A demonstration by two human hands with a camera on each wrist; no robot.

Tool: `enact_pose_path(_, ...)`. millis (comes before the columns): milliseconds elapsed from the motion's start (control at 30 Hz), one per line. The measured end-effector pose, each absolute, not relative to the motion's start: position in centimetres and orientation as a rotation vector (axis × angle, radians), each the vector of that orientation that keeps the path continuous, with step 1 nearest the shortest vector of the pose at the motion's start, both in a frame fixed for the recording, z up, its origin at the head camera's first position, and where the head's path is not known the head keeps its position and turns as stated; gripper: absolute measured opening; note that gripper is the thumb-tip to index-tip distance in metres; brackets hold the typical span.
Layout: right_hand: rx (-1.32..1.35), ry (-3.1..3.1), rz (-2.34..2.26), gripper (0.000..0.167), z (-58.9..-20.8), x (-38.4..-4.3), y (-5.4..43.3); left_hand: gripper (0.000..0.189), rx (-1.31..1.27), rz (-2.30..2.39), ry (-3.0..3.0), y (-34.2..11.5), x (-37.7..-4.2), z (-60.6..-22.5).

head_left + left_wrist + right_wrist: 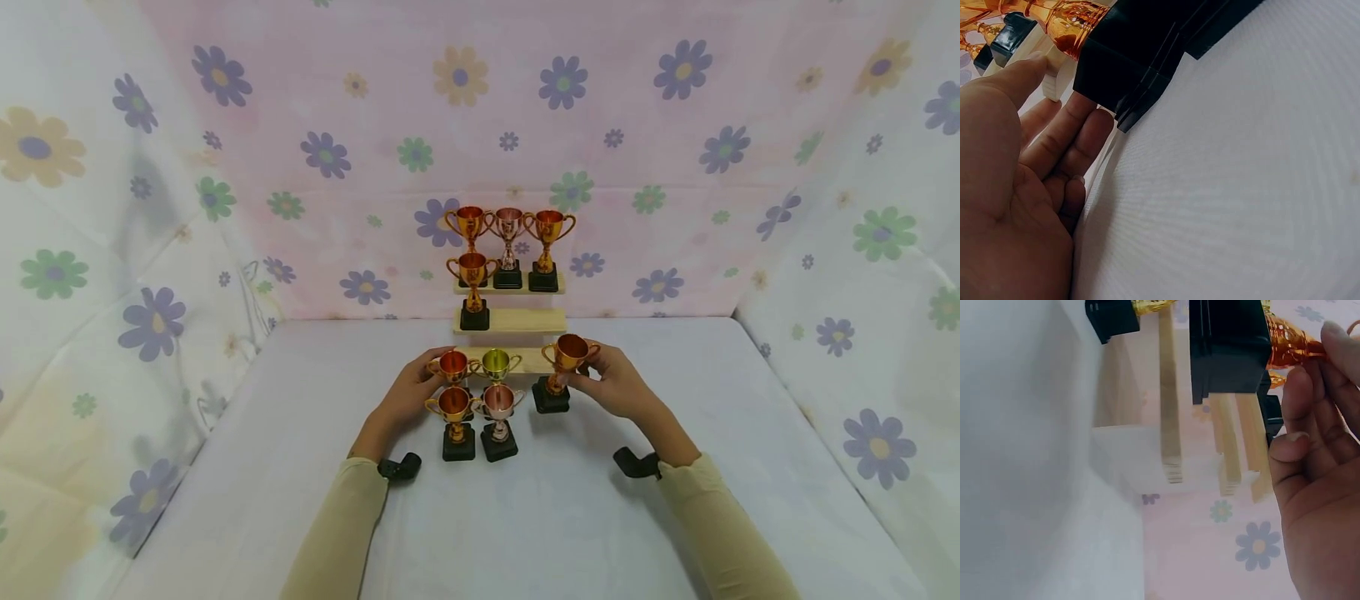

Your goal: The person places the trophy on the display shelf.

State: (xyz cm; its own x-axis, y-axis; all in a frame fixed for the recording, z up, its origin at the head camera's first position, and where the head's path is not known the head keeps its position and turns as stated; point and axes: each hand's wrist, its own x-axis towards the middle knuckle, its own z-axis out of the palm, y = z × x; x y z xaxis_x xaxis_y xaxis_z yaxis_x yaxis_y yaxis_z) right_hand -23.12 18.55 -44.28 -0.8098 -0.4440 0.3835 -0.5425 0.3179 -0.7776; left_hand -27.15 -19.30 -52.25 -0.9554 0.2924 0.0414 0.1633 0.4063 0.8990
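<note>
My right hand [611, 383] pinches the stem of an orange-gold trophy cup [570, 352], whose black base tilts slightly in front of the lowest shelf's right end. In the right wrist view, thumb and fingers [1298, 387] meet around that stem. My left hand [408, 387] is beside a red-orange trophy [453, 365] at the back left of a small group. The left wrist view shows its fingertips [1099, 125] at a black base [1110, 69], with the thumb apart from it. The group also holds a yellow-gold trophy [496, 365], an orange-gold one [453, 405] and a rose-silver one [499, 402].
Behind the group rises a three-step wooden shelf [525, 321]. Its top step carries two gold trophies [550, 227] and a rose-silver one [509, 225]; another gold trophy [473, 271] stands at the middle step's left. Flowered cloth [517, 108] surrounds the white table [540, 517].
</note>
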Motion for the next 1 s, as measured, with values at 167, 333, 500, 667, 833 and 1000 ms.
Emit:
enact_pose_path(167,0.867,-2.463,1.534,0.023,-43.6,-23.3,18.2,0.047,0.407,1.611,2.522,-19.4,-27.1,-52.3)
enact_pose_path(333,0.847,-2.45,1.516,0.021,-43.0,-23.7,17.6,0.047,0.379,1.603,2.511,-19.5,-27.0,-52.0)
enact_pose_path(500,0.763,-2.458,1.477,0.017,-42.3,-24.2,17.0,0.048,0.397,1.618,2.501,-19.5,-27.2,-52.2)
enact_pose_path(667,0.702,-2.438,1.437,0.017,-41.7,-24.8,16.3,0.049,0.45,1.633,2.491,-19.4,-27.0,-52.3)
enact_pose_path(833,0.67,-2.404,1.43,0.015,-40.8,-25.7,15.8,0.048,0.465,1.638,2.499,-19.4,-27.0,-52.2)
enact_pose_path(1000,0.623,-2.431,1.427,0.016,-39.7,-26.6,15.4,0.048,0.469,1.633,2.503,-19.4,-27.0,-52.2)
